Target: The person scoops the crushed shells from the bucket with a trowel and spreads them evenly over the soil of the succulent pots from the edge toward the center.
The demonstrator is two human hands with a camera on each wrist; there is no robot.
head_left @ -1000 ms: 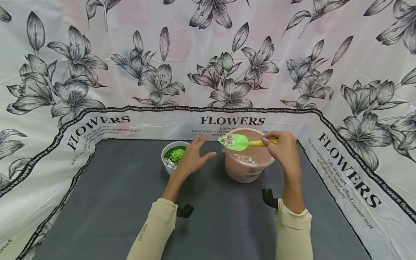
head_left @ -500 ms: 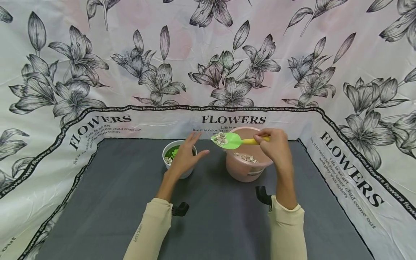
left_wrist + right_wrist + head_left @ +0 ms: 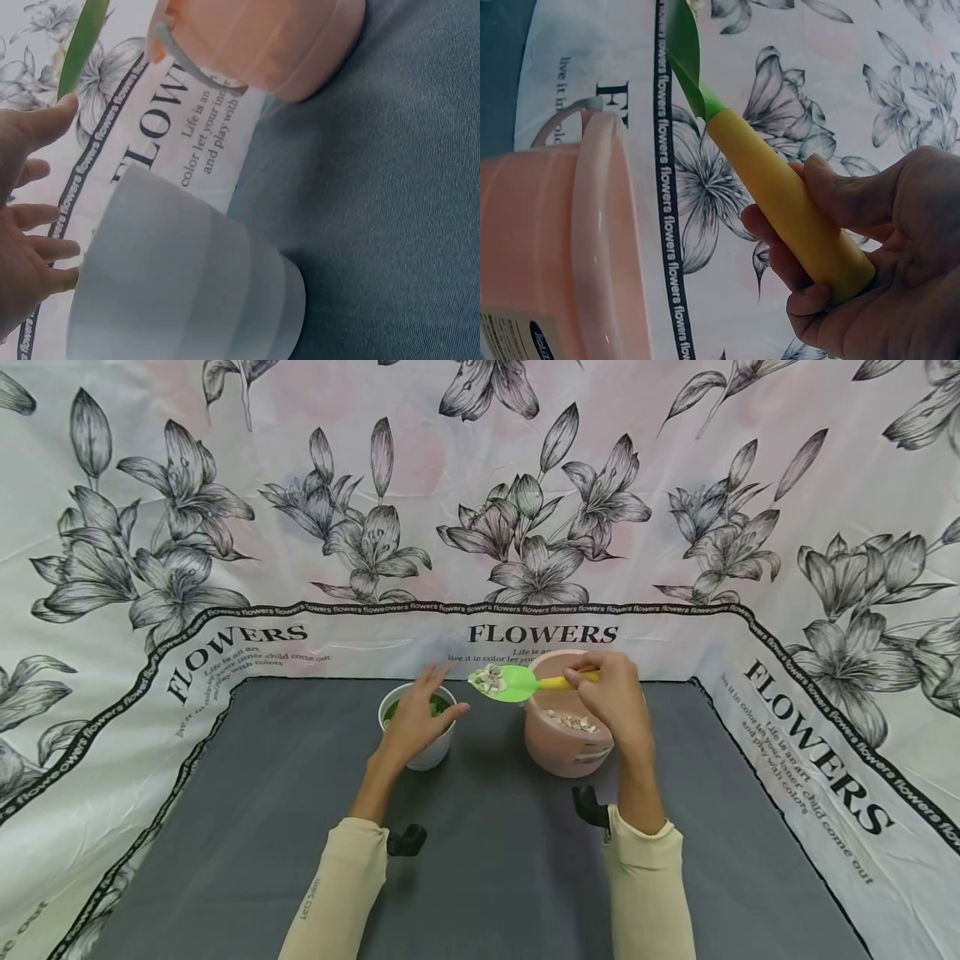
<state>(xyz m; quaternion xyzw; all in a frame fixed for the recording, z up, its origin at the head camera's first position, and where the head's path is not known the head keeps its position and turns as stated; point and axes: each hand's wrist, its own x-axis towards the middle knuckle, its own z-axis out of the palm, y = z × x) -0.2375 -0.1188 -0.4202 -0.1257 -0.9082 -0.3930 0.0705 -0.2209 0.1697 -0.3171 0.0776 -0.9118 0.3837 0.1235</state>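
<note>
My right hand grips the yellow handle of a small green trowel, held level with pale pebbles heaped on its blade. The blade extends left past the rim of a pink bucket, where more pebbles lie inside. In the right wrist view, fingers and thumb wrap the yellow handle. With fingers spread, my left hand hovers over a white pot, hiding much of the green plant in it. The left wrist view shows the fingertips right at the pot's rim.
A dark grey cloth covers the table under both containers. Behind it rises a white flower-printed backdrop, with sides angling forward at left and right. The bucket has a grey handle on its side.
My right hand has carried the loaded trowel leftward, from above the bucket toward the pot. My left hand has shifted slightly left, further across the pot.
</note>
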